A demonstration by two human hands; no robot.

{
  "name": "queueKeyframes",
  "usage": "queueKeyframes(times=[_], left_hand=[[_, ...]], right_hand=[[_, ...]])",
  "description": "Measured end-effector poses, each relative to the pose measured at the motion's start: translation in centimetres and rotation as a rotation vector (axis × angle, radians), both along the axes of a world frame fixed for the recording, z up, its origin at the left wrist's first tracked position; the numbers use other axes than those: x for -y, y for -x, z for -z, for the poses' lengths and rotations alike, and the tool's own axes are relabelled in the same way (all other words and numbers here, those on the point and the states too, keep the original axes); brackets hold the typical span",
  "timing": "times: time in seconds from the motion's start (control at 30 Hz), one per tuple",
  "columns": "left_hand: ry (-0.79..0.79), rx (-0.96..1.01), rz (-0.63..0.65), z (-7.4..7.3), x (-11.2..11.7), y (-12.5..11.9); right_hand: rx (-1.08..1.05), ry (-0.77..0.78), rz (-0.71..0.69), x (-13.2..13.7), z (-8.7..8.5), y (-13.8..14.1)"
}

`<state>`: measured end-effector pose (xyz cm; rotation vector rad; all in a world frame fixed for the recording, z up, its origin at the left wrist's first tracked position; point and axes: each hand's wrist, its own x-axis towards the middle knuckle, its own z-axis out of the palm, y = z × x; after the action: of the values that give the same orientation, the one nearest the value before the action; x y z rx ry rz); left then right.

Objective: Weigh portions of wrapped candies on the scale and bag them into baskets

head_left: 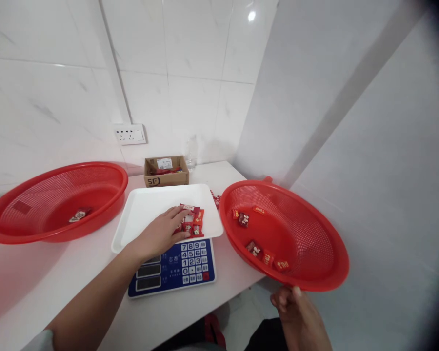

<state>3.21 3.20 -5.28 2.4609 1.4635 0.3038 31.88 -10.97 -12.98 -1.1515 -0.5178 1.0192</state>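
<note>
My left hand [164,229] lies over a small pile of red wrapped candies [198,222] on the right part of a white tray [141,207]. Its fingers are stretched out and the thumb is apart; its fingertips touch the wrappers. Beneath the tray is a blue digital scale [173,265] with number keys and dark displays. My right hand [296,309] is closed on the near rim of a red mesh plastic basket [314,229], tilted at the table's right edge. Several wrapped candies [254,247] lie scattered inside this basket.
On the left stands another red mesh basket [106,207] with a few wrapped candies [79,214] in it. Behind the tray, a cardboard box [168,180] holds coloured packets, beside a clear plastic bottle [192,152]. A wall socket [129,134] is above. The white table [230,273] ends toward me.
</note>
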Motion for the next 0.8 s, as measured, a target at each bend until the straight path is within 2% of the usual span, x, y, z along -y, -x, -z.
queueKeyframes(times=[0.1,0.23,0.3,0.4,0.6,0.7,0.8], left_hand=[[0.041,0.030,-0.056,-0.1,0.3,0.8],[0.030,0.052,-0.043,-0.1,0.4,1.4],[0.004,0.072,-0.032,0.0,0.4,1.5],[-0.033,0.102,-0.063,0.2,0.3,1.3],[-0.098,0.102,-0.242,0.2,0.0,2.6],[-0.160,0.102,-0.347,-0.6,-0.2,4.9],[-0.293,0.039,-0.539,-2.2,-0.4,8.5]], right_hand=[[0.047,0.058,-0.044,-0.1,0.6,0.6],[0.225,0.183,-0.291,-1.0,2.0,2.1],[0.347,0.188,-0.375,-2.0,2.6,3.0],[0.501,0.121,-0.403,-4.0,3.4,4.3],[0.574,0.051,-0.391,-7.2,4.4,5.3],[0.593,0.028,-0.407,-7.3,4.5,5.1],[0.612,0.008,-0.436,-6.7,4.2,4.8]])
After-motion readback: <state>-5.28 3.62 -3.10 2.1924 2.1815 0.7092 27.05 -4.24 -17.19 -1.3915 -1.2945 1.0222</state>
